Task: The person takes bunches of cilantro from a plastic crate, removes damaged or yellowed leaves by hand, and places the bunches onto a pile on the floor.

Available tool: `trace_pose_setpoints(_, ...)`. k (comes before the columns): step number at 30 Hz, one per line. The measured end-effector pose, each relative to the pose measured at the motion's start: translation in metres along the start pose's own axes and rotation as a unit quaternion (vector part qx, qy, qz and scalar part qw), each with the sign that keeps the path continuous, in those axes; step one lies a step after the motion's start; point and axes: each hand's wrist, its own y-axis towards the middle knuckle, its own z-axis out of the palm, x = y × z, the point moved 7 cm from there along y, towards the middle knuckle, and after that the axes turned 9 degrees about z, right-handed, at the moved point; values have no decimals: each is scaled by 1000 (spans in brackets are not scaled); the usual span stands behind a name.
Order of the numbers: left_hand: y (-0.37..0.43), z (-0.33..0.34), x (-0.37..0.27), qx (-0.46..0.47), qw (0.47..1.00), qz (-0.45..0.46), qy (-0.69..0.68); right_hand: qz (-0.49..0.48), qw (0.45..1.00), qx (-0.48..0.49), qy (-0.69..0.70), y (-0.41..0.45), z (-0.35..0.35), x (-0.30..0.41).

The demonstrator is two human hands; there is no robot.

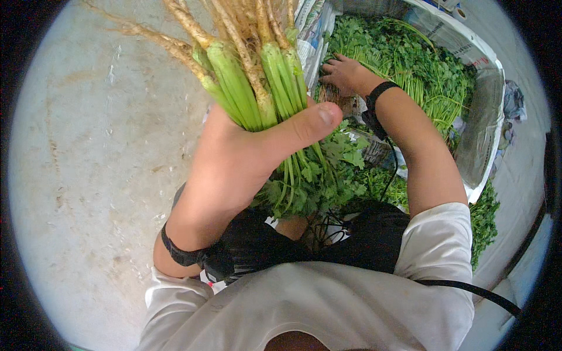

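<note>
My left hand [246, 149] is closed around a bunch of coriander [281, 79], raised close to the camera. Its pale brown taproots [189, 22] point away from me, and its leaves [303, 193] hang towards my lap. Farther right, my right hand [344, 75] reaches over the near left side of a crate lined with printed white sheeting [474, 48]. Its fingers are spread against the inside edge, by some root ends. More coriander [421, 83] fills much of the crate. Whether the right fingertips touch any stems is unclear.
Loose greens [485, 219] lie on the floor beside the crate, and more [388, 184] lie near my knees. A dark crumpled bag [513, 101] sits right of the crate. A black cable [470, 287] runs from my side. Stained concrete floor [101, 153] extends left.
</note>
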Motion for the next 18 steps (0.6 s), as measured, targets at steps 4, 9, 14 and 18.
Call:
trace_pose_setpoints(4,2,5,-3,15,999,6,-32,21,999,37,22,1,-9,-2)
trace_pose_setpoints(9,2,6,-3,26,1000,-6,-6,35,999,-4,-8,5,4,-4)
trace_pose_setpoints(14,-1,2,-5,-7,998,-12,-54,32,999,-4,-8,4,-3,-12)
trace_pose_setpoints(18,0,-1,-7,-23,999,4,-49,17,1000,15,-9,-12,-10,-26)
